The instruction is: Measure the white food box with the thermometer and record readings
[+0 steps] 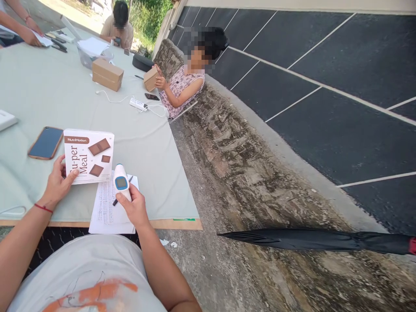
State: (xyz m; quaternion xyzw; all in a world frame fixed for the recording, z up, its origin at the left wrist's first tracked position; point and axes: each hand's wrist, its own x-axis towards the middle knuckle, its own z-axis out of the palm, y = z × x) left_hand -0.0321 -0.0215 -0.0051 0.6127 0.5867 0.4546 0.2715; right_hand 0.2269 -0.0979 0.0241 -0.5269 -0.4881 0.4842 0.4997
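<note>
My left hand (61,180) grips the lower left corner of a white and brown NutriMotion box (89,156), thumb on its printed front. The box is held upright above the table. In my right hand (134,206) is a white infrared thermometer (122,180) with a blue-rimmed screen, its fingers wrapped round the handle. Beneath the thermometer lies a sheet of paper (105,216) covered in handwriting, with a dark pen (115,202) on it, partly hidden by my right hand. A phone (46,142) in a brown case rests left of the box.
The cloth-covered table (156,173) ends at a near edge before me. Farther off are a cardboard box (107,74), a power strip (138,104) with cables and a plastic bin (85,58). One person (185,84) holds a small carton; others sit beyond. A folded umbrella (292,239) is at right.
</note>
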